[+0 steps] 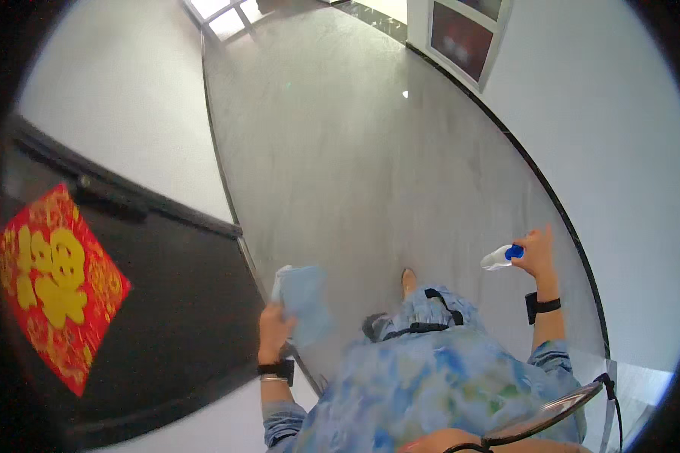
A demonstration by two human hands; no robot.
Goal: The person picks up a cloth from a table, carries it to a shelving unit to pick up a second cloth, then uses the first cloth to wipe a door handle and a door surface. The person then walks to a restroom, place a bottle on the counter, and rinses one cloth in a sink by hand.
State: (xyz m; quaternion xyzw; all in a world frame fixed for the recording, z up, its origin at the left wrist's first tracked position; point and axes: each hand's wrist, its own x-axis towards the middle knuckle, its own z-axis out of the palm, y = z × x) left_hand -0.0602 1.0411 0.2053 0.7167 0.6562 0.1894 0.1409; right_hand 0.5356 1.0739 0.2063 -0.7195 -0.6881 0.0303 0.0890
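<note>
My left hand [275,331] is closed around a light blue sheet, perhaps a folded cloth [307,303], with a white edge on its left side. The cloth hangs out in front of the dark door and is a little blurred. Off to the right, my right hand [535,253] grips a small white bottle [496,259] by its blue cap [514,251]. The bottle lies tilted, its white body pointing left, away from my palm. Both wrists carry black straps with small dark boxes.
A grey, shiny floor [332,151] runs ahead between white walls with dark skirting. At the left stands a dark door [181,309] with a red and yellow diamond-shaped decoration [64,291]. A white-framed picture or panel [461,41] is at the far right wall. One shoe [409,281] shows below me.
</note>
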